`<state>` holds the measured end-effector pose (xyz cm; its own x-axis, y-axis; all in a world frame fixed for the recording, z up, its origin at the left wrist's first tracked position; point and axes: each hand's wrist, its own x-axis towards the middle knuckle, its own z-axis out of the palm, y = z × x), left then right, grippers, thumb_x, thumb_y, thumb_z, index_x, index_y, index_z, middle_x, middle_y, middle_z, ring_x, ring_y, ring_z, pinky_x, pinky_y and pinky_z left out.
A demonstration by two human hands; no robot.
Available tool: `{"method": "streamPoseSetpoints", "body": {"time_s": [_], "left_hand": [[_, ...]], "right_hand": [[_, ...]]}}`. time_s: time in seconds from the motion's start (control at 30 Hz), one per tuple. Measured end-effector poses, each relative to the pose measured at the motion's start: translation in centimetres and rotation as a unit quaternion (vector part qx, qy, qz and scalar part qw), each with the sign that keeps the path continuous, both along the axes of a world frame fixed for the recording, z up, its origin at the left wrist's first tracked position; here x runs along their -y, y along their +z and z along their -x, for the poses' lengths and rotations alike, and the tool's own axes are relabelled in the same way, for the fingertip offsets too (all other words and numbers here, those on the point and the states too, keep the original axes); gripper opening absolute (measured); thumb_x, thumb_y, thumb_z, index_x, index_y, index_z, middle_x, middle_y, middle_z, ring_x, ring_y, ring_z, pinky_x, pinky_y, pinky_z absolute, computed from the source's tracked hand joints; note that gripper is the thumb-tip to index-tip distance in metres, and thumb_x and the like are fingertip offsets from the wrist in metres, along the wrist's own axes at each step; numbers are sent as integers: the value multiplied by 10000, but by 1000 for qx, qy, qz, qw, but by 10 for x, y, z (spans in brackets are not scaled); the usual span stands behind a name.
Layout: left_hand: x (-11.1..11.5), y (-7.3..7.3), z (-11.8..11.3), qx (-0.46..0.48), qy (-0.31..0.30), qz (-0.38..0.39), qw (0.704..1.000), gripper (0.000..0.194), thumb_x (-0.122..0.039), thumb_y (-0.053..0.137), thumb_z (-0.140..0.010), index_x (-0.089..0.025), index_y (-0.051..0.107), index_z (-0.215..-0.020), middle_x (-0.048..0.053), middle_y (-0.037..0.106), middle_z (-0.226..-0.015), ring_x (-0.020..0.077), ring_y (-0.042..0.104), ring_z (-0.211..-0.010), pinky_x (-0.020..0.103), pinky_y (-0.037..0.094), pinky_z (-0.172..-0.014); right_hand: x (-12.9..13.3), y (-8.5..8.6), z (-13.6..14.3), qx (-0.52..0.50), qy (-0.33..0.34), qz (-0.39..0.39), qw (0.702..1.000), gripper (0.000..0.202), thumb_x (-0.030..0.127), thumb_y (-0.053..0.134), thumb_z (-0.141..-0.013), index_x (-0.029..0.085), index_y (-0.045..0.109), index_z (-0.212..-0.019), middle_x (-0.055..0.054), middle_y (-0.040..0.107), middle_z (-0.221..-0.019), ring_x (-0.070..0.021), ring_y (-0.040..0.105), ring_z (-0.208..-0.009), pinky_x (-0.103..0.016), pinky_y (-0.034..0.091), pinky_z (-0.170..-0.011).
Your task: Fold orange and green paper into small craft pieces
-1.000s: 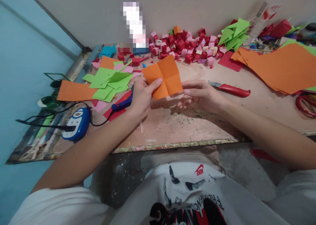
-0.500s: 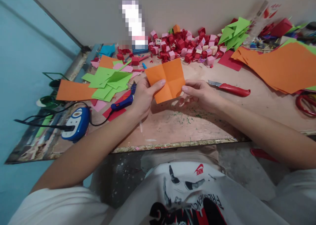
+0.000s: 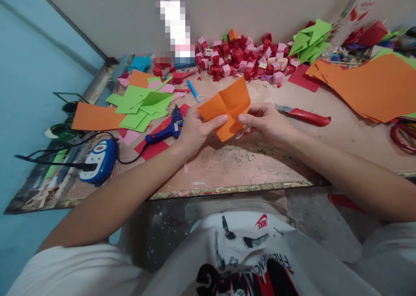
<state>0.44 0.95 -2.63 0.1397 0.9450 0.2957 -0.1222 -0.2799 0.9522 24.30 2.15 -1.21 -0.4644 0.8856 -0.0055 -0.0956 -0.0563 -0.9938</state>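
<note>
An orange sheet of paper (image 3: 238,97), creased across its middle, is held above the table between both hands. My left hand (image 3: 199,129) grips its left side, thumb on the front face and fingers behind. My right hand (image 3: 261,120) pinches the right side, with its thumb near the centre creases. The paper bends along its folds. Behind my left hand lies a blue glue gun (image 3: 165,130), partly covered by the hand. To the right of my right hand lies a knife with a red handle (image 3: 310,116).
Small red and pink paper boxes (image 3: 240,57) are heaped along the wall. Green paper pieces (image 3: 139,105) lie at left, orange sheets (image 3: 373,88) and red-handled scissors (image 3: 403,138) at right. A blue and white power socket (image 3: 99,159) with a black cord stands at the left edge.
The orange paper has gone from nearly flat to bent along its creases. Both thumbs have come closer together on its front, and my left hand has shifted slightly right.
</note>
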Motion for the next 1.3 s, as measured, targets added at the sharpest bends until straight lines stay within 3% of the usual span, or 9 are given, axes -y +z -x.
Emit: {"method": "streamPoseSetpoints", "body": {"time_s": [0.43,0.73,0.9,1.17,1.3], "left_hand": [[3,1,1,-68,-23,7,997,434,-594,1018,-857,-218,885,-1026,75,860,-1041,288,812,-949,408,670,-863],[5,3,-2,-49,-10,5,999,521,-623,1088,-760,-218,859,-993,78,842,-1004,307,806,-918,462,677,-861],[7,3,-3,-36,-3,6,999,569,-618,1112,-723,-198,856,-1009,88,845,-993,321,810,-922,467,678,-874],[8,7,-3,-17,13,18,1000,544,-575,1128,-694,-212,813,-949,63,809,-971,348,806,-1018,478,678,-916],[7,7,-3,-19,8,11,1000,541,-576,1129,-695,-222,795,-930,51,794,-940,349,810,-1029,468,681,-899]], "right_hand": [[8,2,4,74,-47,-67,994,436,656,1018,-873,244,877,-863,-20,750,-667,-165,623,-558,-302,482,-532],[13,3,7,103,-59,-113,986,421,649,991,-898,250,872,-832,-15,735,-657,-170,605,-548,-318,468,-530],[15,5,9,99,-46,-113,988,462,651,1021,-850,237,832,-767,-3,698,-625,-153,556,-521,-311,445,-508],[22,15,9,104,6,-100,989,461,709,990,-868,266,862,-861,-33,773,-742,-206,671,-642,-351,571,-622],[22,14,7,118,-7,-105,987,411,667,937,-948,272,864,-862,-39,781,-738,-214,666,-642,-364,573,-630]]}}
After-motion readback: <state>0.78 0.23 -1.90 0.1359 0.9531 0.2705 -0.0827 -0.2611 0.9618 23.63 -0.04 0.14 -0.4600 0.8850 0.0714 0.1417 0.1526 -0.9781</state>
